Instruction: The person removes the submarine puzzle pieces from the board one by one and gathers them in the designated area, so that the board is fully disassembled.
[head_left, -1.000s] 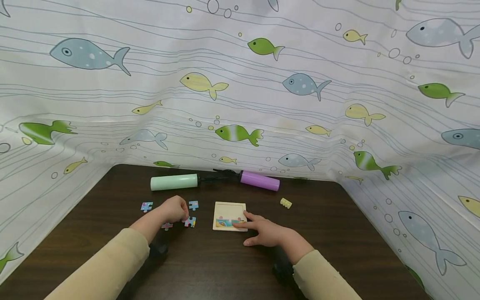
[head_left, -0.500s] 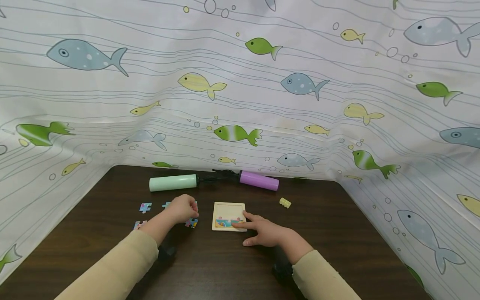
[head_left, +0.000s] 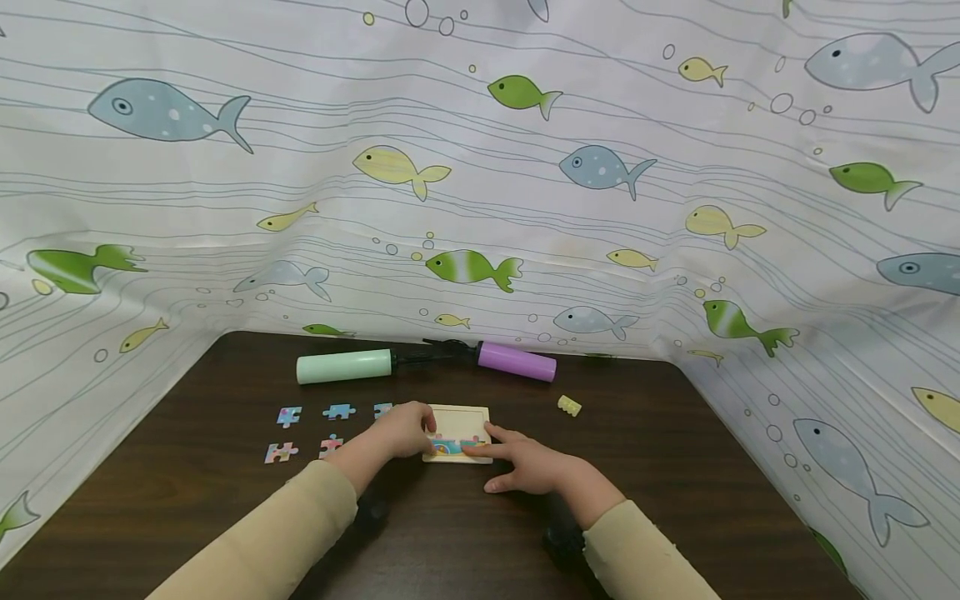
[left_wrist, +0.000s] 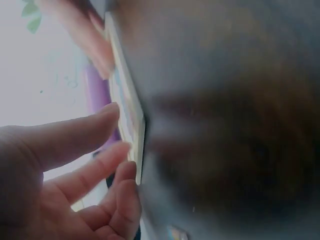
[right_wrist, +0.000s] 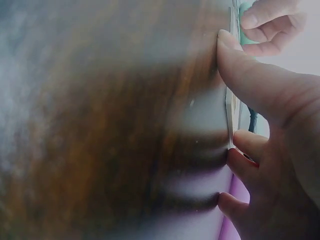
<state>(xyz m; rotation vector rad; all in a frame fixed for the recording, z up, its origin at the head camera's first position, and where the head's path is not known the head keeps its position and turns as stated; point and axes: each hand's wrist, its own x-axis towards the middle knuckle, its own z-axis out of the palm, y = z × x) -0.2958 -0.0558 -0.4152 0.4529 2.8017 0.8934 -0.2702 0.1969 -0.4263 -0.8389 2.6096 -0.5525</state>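
A small wooden puzzle frame lies mid-table, its bottom row filled with colourful puzzle pieces. My left hand is at the frame's left edge, fingertips over its lower left corner. The left wrist view shows the thumb and first finger apart beside the frame, the other fingers bent. Whether a piece sits at those fingertips cannot be made out. On the frame's right side rests my right hand, fingers spread and fairly straight, one tip on the bottom row. Its thumb is extended in the right wrist view.
Several loose jigsaw pieces lie left of the frame in two rows, one partly behind the left hand. A mint-green cylinder and a purple cylinder lie at the back. A small pale yellow block is to the right.
My left hand has moved right from the loose pieces to the frame. The nearest piece of the front row shifted slightly right, then dropped out of sight. My right hand has stayed put.
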